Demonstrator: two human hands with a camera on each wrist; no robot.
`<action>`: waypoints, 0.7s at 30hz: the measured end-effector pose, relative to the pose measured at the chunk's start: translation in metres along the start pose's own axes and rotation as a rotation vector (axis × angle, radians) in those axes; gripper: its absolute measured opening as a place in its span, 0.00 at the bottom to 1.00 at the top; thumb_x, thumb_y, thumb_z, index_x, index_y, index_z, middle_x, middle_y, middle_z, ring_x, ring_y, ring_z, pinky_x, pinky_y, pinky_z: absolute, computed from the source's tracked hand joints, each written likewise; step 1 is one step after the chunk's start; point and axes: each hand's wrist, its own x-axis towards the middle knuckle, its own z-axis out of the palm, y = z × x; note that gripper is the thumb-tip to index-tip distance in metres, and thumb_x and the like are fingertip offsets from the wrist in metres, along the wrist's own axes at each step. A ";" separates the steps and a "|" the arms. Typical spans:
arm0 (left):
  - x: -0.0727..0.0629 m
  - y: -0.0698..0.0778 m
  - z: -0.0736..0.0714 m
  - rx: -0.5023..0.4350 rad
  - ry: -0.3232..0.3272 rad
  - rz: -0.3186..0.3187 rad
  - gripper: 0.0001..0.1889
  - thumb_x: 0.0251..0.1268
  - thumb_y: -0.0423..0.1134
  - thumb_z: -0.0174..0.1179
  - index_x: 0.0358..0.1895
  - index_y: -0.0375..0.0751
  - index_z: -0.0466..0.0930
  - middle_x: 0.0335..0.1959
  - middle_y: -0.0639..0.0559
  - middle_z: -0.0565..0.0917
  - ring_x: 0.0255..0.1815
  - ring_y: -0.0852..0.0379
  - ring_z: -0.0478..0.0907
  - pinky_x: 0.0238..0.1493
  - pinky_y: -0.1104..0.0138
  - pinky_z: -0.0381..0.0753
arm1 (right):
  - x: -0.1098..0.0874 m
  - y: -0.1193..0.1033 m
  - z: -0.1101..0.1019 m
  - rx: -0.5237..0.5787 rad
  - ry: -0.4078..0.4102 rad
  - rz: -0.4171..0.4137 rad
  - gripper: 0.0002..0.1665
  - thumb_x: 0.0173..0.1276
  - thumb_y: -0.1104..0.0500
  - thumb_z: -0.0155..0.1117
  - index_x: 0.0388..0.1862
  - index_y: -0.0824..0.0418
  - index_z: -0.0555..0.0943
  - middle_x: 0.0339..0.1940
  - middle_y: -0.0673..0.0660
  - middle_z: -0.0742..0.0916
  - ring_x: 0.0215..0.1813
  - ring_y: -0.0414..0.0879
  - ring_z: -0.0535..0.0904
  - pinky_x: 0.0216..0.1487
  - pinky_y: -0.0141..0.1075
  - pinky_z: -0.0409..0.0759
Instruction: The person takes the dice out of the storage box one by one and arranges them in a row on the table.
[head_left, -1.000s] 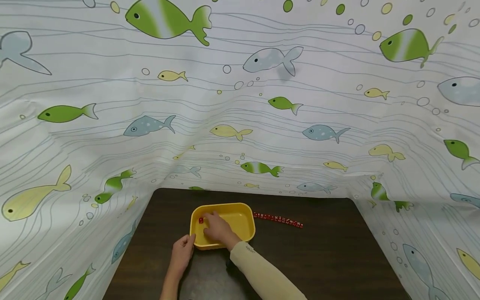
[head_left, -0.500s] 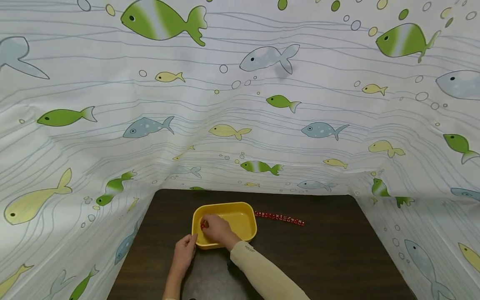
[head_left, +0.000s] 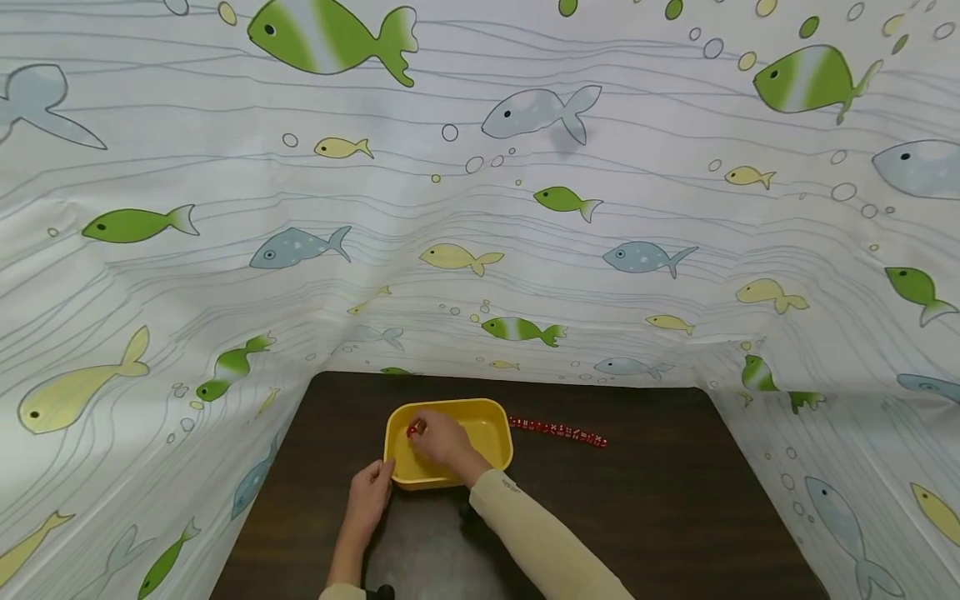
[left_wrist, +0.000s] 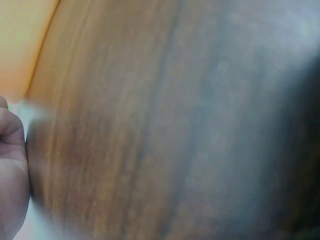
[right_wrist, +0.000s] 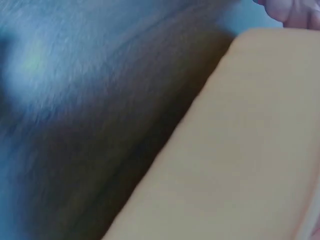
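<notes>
A yellow tray [head_left: 487, 457] stands on the dark wooden table in the head view. My right hand [head_left: 441, 437] reaches over it and pinches a small red die [head_left: 412, 431] between thumb and fingers, above the tray's left part. At the near left corner, my left hand [head_left: 369, 490] grips the tray's rim with curled fingers. The left wrist view catches part of that hand [left_wrist: 12, 170] beside the tray's wall [left_wrist: 25, 40]. A beige sleeve [right_wrist: 225, 140] fills much of the right wrist view, with a bit of the hand [right_wrist: 295, 12] above it.
Several red dice [head_left: 557, 430] form a slanting line from the tray's right side outward. The dark table [head_left: 637, 508] is bordered by a white fish-print cloth [head_left: 480, 200] at the back and both sides. A small black object [head_left: 385, 592] is by the left wrist.
The right hand took hold of the red die lying in the tray's left part, then shifted slightly away from me and right with it. The left hand stays at the tray's corner.
</notes>
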 end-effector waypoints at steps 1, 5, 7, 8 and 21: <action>0.001 0.001 0.001 0.000 0.000 0.001 0.27 0.83 0.56 0.58 0.25 0.45 0.62 0.16 0.59 0.63 0.16 0.61 0.60 0.23 0.68 0.63 | 0.000 0.001 -0.003 0.013 0.007 0.003 0.11 0.75 0.52 0.73 0.54 0.47 0.86 0.43 0.44 0.87 0.41 0.40 0.78 0.55 0.38 0.84; 0.000 0.002 0.002 -0.006 0.006 -0.001 0.28 0.83 0.55 0.58 0.24 0.45 0.62 0.15 0.59 0.63 0.16 0.61 0.60 0.22 0.68 0.63 | -0.003 0.006 -0.013 0.089 0.012 0.006 0.10 0.75 0.53 0.72 0.53 0.47 0.86 0.43 0.43 0.87 0.40 0.40 0.79 0.49 0.36 0.83; 0.000 0.002 0.001 -0.010 0.007 -0.001 0.28 0.83 0.56 0.58 0.25 0.45 0.62 0.15 0.60 0.63 0.16 0.61 0.59 0.22 0.68 0.63 | -0.004 0.008 -0.016 0.119 0.018 -0.003 0.09 0.76 0.53 0.72 0.52 0.47 0.87 0.43 0.43 0.87 0.38 0.40 0.79 0.46 0.35 0.83; 0.001 0.001 0.001 -0.012 0.004 0.000 0.28 0.83 0.56 0.58 0.25 0.44 0.62 0.15 0.60 0.63 0.16 0.61 0.59 0.23 0.68 0.63 | -0.005 0.010 -0.018 0.135 0.022 -0.006 0.08 0.76 0.53 0.72 0.52 0.47 0.87 0.43 0.43 0.87 0.38 0.40 0.79 0.44 0.34 0.82; 0.001 0.003 0.003 -0.019 -0.003 -0.002 0.27 0.84 0.57 0.57 0.26 0.44 0.65 0.15 0.60 0.64 0.17 0.61 0.60 0.24 0.68 0.64 | -0.020 0.029 -0.055 0.257 0.123 -0.030 0.09 0.79 0.54 0.69 0.55 0.50 0.85 0.49 0.48 0.88 0.44 0.41 0.81 0.53 0.38 0.84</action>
